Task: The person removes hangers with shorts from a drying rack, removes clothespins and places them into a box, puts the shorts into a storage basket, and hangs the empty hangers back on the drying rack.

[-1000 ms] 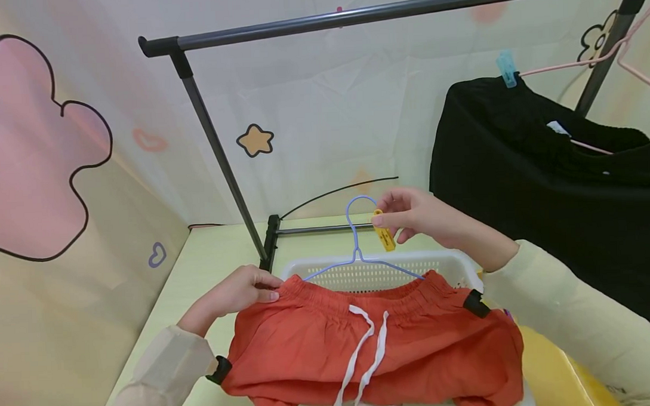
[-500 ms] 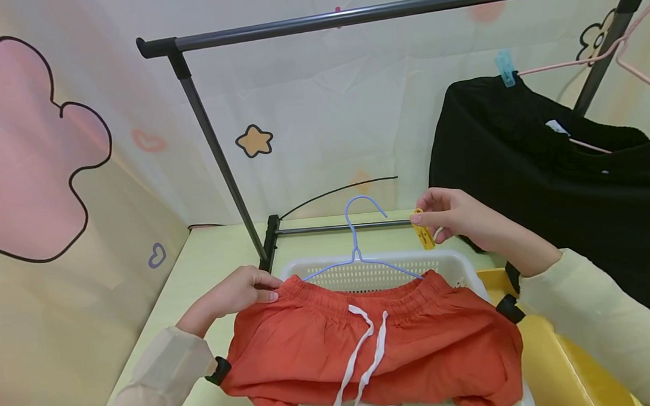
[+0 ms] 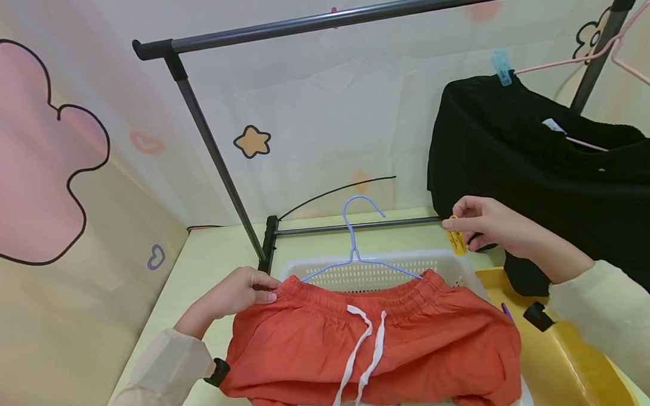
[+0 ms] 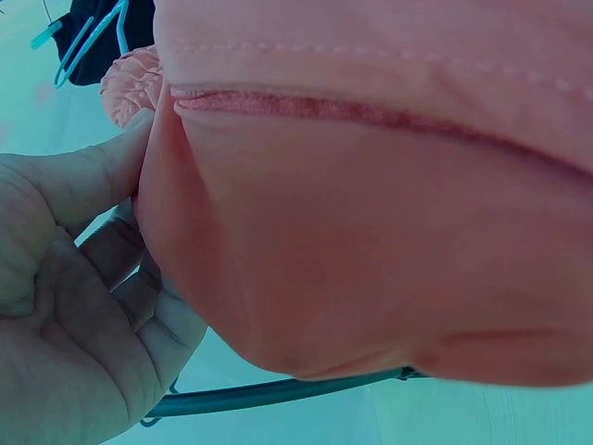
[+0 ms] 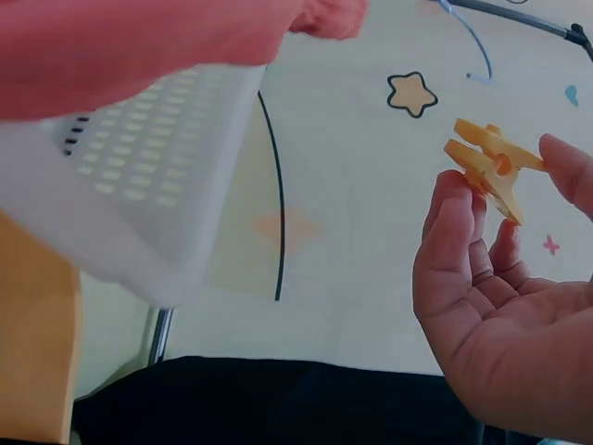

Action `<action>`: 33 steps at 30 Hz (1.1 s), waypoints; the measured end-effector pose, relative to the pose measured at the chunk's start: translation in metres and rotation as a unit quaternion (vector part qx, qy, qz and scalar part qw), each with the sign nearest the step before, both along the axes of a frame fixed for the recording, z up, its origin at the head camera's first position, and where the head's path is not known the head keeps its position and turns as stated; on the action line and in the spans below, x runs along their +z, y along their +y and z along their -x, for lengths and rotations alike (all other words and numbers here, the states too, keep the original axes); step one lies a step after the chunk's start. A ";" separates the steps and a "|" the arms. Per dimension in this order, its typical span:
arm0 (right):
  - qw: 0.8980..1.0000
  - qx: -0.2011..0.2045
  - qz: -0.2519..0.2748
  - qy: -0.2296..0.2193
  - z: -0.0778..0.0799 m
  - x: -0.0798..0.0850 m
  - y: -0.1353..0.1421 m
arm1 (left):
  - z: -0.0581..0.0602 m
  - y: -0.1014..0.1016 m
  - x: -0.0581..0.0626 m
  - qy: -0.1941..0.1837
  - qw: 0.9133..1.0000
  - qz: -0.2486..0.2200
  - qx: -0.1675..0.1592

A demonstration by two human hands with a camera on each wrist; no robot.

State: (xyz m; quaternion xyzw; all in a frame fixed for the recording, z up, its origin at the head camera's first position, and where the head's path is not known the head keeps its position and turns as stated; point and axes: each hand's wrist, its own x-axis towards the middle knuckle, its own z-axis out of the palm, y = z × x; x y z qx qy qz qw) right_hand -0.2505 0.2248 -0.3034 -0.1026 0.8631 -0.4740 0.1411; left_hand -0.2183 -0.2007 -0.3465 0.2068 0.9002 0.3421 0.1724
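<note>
Red-orange shorts (image 3: 373, 339) with white drawstrings lie spread over a white plastic basket (image 3: 445, 261). A blue hanger (image 3: 353, 238) runs inside the waistband, its hook standing up behind. My left hand (image 3: 242, 294) pinches the waistband's left corner between thumb and fingers; the left wrist view shows the thumb pressed on the shorts' fabric (image 4: 324, 250). Off to the right of the hook, my right hand (image 3: 492, 227) holds a yellow clothespin (image 3: 456, 237) in its fingertips. In the right wrist view that clothespin (image 5: 491, 167) is held in the air, apart from the shorts.
A dark metal clothes rack (image 3: 319, 24) spans the back. At right hangs a black garment (image 3: 517, 154) on a pink hanger (image 3: 562, 63) with a light-blue clothespin (image 3: 502, 67). A yellow tub (image 3: 556, 350) stands right of the basket on the pale table (image 3: 208, 249).
My right hand has moved from the hanger's hook to the right and slightly down, carrying the yellow clothespin. The left hand and the shorts have stayed in place.
</note>
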 end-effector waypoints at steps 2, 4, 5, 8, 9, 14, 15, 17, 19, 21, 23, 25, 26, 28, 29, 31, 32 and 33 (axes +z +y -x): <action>1.000 -0.002 -0.003 -0.005 0.000 -0.003 0.006 | 0.000 0.000 0.000 0.002 1.000 0.002 0.000; 1.000 -0.001 -0.009 -0.009 0.000 -0.007 0.012 | 0.000 0.000 0.000 0.004 1.000 0.002 -0.002; 1.000 0.000 -0.011 -0.013 0.000 -0.009 0.015 | 0.000 0.000 0.000 0.005 1.000 0.002 -0.004; 0.999 0.005 -0.015 -0.031 0.001 -0.014 0.024 | 0.000 -0.001 0.000 0.008 1.000 0.002 -0.008; 0.999 0.006 -0.015 -0.039 0.001 -0.015 0.026 | 0.000 -0.001 0.000 0.008 1.000 0.002 -0.008; 0.997 0.011 -0.018 -0.070 0.002 -0.023 0.037 | 0.001 -0.001 -0.001 0.003 1.000 0.001 -0.004; 0.997 0.011 -0.020 -0.074 0.002 -0.025 0.039 | 0.001 -0.001 -0.001 0.002 1.000 0.000 -0.003; 0.997 0.010 -0.024 -0.079 0.003 -0.028 0.044 | 0.001 -0.001 -0.001 -0.001 1.000 0.000 -0.002; 0.996 0.008 -0.028 -0.085 0.003 -0.032 0.048 | 0.001 -0.001 -0.001 -0.004 1.000 0.000 0.000; 0.995 0.004 -0.034 -0.091 0.003 -0.036 0.052 | 0.001 -0.001 -0.001 -0.006 1.000 0.000 0.002; 0.994 0.000 -0.039 -0.098 0.003 -0.039 0.055 | 0.001 -0.001 -0.001 -0.008 1.000 0.001 0.003; 0.993 -0.001 -0.046 -0.105 0.003 -0.042 0.058 | 0.001 0.000 -0.001 -0.008 1.000 0.002 0.004; 0.993 -0.001 -0.050 -0.108 0.003 -0.043 0.060 | 0.001 0.000 -0.001 -0.008 1.000 0.002 0.004; 0.992 -0.002 -0.059 -0.115 0.002 -0.046 0.062 | 0.001 0.000 -0.001 -0.008 1.000 0.002 0.003; 0.991 -0.001 -0.063 -0.118 0.002 -0.047 0.063 | 0.001 -0.001 -0.001 -0.008 1.000 0.003 0.003; 0.990 0.001 -0.071 -0.123 0.001 -0.050 0.065 | 0.001 -0.001 -0.001 -0.008 1.000 0.001 0.003; 0.989 0.001 -0.076 -0.126 0.001 -0.051 0.066 | 0.001 -0.001 -0.002 -0.008 1.000 0.001 0.003; 0.989 0.000 -0.079 -0.128 0.000 -0.053 0.067 | 0.001 -0.001 -0.002 -0.008 1.000 0.002 0.003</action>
